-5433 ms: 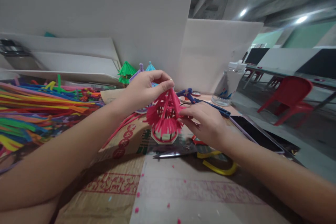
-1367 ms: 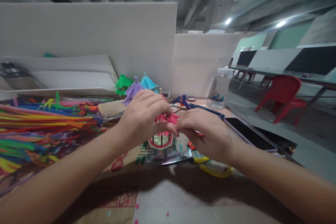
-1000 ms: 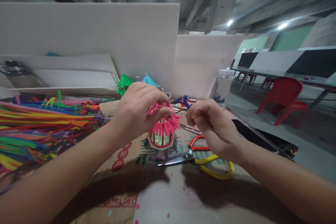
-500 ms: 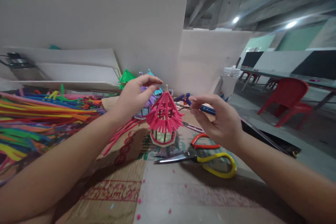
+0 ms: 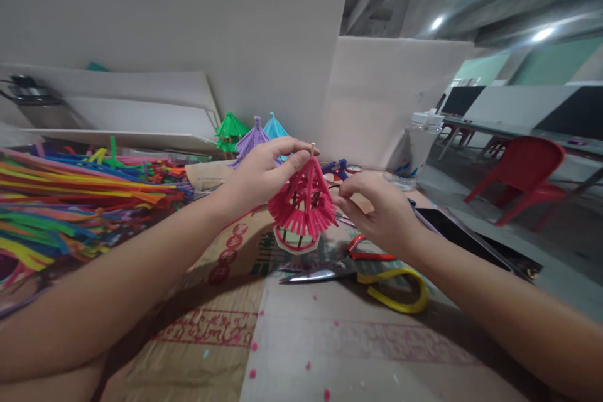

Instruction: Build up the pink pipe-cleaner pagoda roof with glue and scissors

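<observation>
A small pink pipe-cleaner pavilion [image 5: 301, 204] with a fringed roof stands on thin posts over a pale base, on the cardboard-covered table. My left hand [image 5: 264, 171] pinches the top of its roof beside the wooden stick that pokes out of the peak. My right hand [image 5: 377, 210] is closed against the roof's right edge, fingers pressed to the pink fringe. Both forearms reach in from the bottom corners.
Scissors [image 5: 358, 271] with yellow and red handles lie just in front of the pavilion. Green, purple and blue pavilions [image 5: 254, 133] stand behind. A heap of coloured pipe cleaners [image 5: 80, 195] fills the left. A clear jar [image 5: 412, 151], a blue glue gun [image 5: 336, 168] and a dark tablet [image 5: 464, 239] sit right.
Both hands had drawn away from the pavilion half a second ago; now they are back on it, the left pinching the roof top and the right at the roof's right edge.
</observation>
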`<state>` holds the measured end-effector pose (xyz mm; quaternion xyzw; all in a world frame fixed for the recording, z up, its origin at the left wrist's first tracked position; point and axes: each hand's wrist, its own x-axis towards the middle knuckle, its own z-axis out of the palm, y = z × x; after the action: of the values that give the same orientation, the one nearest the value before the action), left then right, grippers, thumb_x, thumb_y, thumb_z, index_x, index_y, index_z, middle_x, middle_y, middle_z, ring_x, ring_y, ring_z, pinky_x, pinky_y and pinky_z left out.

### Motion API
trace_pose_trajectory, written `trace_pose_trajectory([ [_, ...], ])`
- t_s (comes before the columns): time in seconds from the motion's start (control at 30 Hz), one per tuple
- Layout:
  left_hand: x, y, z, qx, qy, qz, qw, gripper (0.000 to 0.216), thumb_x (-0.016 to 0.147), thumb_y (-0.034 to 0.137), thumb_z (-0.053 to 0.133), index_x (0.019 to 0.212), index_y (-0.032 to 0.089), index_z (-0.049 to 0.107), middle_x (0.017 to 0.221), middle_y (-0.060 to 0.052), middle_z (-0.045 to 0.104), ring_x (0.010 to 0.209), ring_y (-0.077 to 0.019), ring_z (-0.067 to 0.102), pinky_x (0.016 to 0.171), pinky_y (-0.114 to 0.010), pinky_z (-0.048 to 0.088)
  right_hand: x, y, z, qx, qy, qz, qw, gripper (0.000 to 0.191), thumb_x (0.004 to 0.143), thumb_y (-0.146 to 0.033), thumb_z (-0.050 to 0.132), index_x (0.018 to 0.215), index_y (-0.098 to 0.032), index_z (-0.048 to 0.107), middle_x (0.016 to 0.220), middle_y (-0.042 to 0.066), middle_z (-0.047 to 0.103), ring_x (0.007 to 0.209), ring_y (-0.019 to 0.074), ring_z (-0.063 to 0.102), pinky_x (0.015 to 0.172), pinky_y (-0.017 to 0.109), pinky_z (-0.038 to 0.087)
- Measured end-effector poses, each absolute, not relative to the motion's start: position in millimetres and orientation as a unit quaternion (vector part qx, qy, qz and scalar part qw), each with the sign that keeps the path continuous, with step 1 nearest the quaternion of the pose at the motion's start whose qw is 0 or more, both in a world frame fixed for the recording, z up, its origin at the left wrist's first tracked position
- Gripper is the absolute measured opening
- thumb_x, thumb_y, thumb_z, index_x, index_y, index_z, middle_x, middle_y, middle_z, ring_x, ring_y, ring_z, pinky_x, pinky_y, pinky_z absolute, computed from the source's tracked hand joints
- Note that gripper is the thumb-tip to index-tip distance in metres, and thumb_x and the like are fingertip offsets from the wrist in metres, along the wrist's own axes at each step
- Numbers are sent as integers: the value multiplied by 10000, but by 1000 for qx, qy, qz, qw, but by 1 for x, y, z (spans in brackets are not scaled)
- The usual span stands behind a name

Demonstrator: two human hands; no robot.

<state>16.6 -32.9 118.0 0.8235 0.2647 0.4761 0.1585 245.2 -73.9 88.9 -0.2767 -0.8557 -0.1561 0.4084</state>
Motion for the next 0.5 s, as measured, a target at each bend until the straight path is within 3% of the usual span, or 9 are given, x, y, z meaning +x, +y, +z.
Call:
trace_pose_trajectory([
  [0.2,18,-42,124,830,279,461,146,255,934,354,578,1021,154,710,1072,-87,737,1018,-214,670,961,-364,489,243,-85,98,-249,-849,-177,431,98,963,-199,532,979,-222,626,859,33,701,787,169,643,736,308,481],
  [0.5,25,-69,126,854,234,457,80,180,939,306,587,982,169,697,999,-49,721,952,-173,660,885,-292,491,247,-94,105,-213,-837,-284,416,307,913,-202,641,1207,-280,605,975,32,720,883,187,657,803,339,491],
])
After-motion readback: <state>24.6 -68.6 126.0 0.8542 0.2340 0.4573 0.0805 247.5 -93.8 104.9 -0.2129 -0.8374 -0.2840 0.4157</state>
